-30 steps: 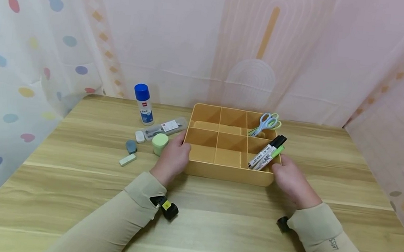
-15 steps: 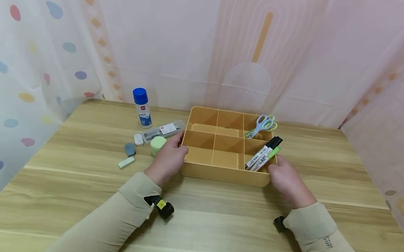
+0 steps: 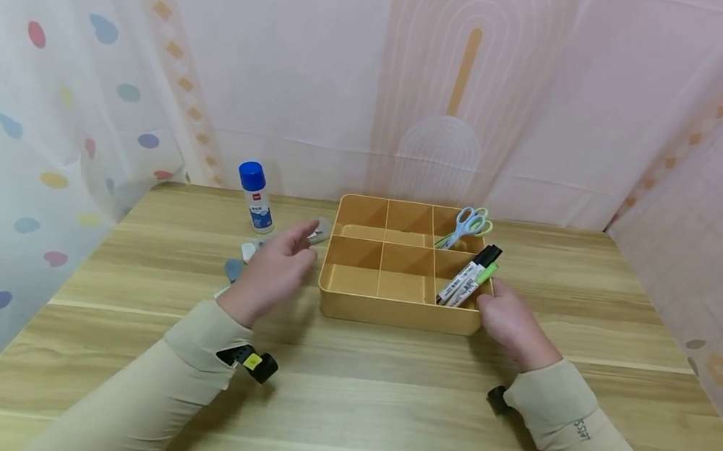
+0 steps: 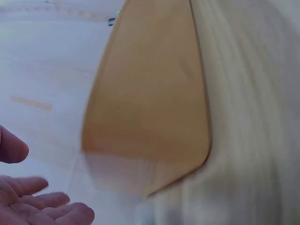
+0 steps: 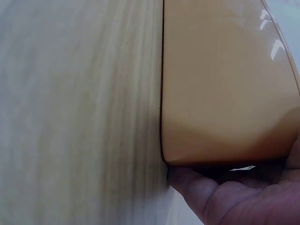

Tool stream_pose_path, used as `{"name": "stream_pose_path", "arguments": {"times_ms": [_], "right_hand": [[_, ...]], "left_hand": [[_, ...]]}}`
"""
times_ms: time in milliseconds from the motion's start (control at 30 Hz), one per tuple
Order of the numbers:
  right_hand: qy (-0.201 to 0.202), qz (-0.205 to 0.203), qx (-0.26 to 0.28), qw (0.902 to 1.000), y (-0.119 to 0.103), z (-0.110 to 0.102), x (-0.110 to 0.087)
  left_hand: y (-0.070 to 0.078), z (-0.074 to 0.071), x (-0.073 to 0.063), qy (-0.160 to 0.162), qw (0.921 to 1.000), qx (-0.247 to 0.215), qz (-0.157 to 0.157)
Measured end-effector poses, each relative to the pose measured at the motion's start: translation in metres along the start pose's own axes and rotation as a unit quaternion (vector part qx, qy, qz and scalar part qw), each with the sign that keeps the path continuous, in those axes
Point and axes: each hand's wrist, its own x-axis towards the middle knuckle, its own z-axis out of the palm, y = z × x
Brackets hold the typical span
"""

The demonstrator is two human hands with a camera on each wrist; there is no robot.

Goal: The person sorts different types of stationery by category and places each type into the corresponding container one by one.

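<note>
An orange desk organizer (image 3: 401,315) with several compartments stands on the table in the head view. My right hand (image 3: 515,324) holds its right end, and the right wrist view shows the fingers (image 5: 201,190) against the organizer's side. Pens (image 3: 467,283) lean in the front right compartment, and scissors (image 3: 468,225) in the one behind. Apart from the organizer's left end, my left hand (image 3: 275,272) has loose fingers with nothing between them. It hovers over small items, partly covering a clear case (image 3: 320,231), a white eraser (image 3: 248,251) and a blue-grey piece (image 3: 233,269).
Behind the small items stands an upright glue bottle (image 3: 256,197) with a blue cap. The wood-grain table (image 3: 371,401) reaches back to a patterned curtain (image 3: 324,69), which also closes off both sides.
My left hand has let go of the organizer's left end and moved left, over the small items, hiding the green round container. The right hand keeps its hold on the organizer.
</note>
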Motion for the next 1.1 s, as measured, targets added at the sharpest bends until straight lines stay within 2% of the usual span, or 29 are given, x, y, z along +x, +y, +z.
{"name": "stream_pose_path", "arguments": {"times_ms": [100, 267, 400, 500, 733, 933, 1100], "right_hand": [[0.0, 0.001, 0.006, 1.0, 0.0, 0.0, 0.001], [0.013, -0.004, -0.008, 0.9999, 0.001, 0.0, 0.0], [0.018, -0.011, -0.015, 0.9997, 0.002, 0.0, -0.001], [0.015, -0.012, -0.009, 0.9998, 0.002, 0.001, -0.001], [0.007, -0.009, 0.001, 0.9999, 0.002, 0.0, 0.0], [0.009, -0.013, -0.006, 0.9999, 0.002, 0.0, -0.001], [0.013, -0.014, -0.009, 0.9998, 0.001, 0.001, -0.001]], "left_hand": [[0.001, -0.015, -0.001, 0.014, 0.9992, 0.031, 0.02], [-0.003, -0.036, 0.002, 0.029, 0.9963, 0.076, 0.031], [-0.008, -0.049, 0.006, 0.021, 0.9905, 0.132, 0.03], [-0.012, -0.055, 0.009, 0.001, 0.9856, 0.167, 0.026], [-0.024, -0.058, 0.017, -0.047, 0.977, 0.208, 0.007], [-0.034, -0.051, 0.025, -0.074, 0.9698, 0.232, -0.013], [-0.042, -0.044, 0.028, -0.082, 0.9613, 0.263, 0.001]]}}
